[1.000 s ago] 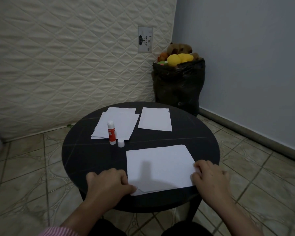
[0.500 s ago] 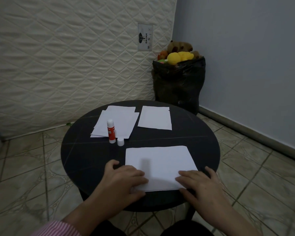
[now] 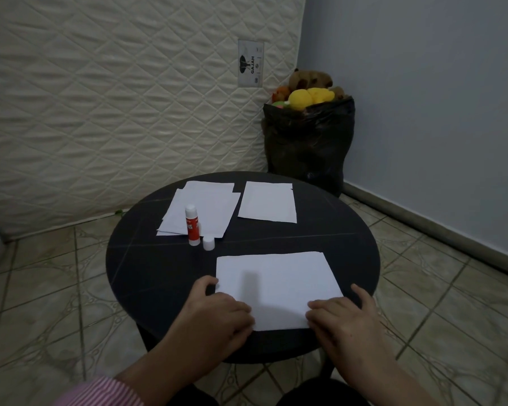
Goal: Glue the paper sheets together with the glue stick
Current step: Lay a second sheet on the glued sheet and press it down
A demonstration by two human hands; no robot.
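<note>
A round black table [image 3: 159, 268] carries everything. The near paper sheet [image 3: 276, 285] lies flat toward the person, its near edge just inside the table's rim, with bare dark table along its left and far sides. The left hand [image 3: 217, 315] lies on the sheet's near-left corner, fingers [image 3: 241, 310] gently curved and flat on the paper, thumb out on the table beside the sheet's left edge. The right hand [image 3: 343, 317] covers the near-right corner the same way, fingers [image 3: 320, 307] pressed down on the paper, clasping nothing. Beyond the sheet a glue stick [image 3: 192, 225] stands upright and uncapped, its white cap [image 3: 208, 243] just beside it on the table, both apart from the near sheet. The stick's base meets the near edge of a loose stack of paper sheets [image 3: 206, 206] at far left; a separate single sheet [image 3: 267, 202] lies at far right, with a narrow strip of table between the two. Behind the table a black bag of plush toys [image 3: 308, 136] stands in the corner beside a quilted mattress [image 3: 115, 98]
</note>
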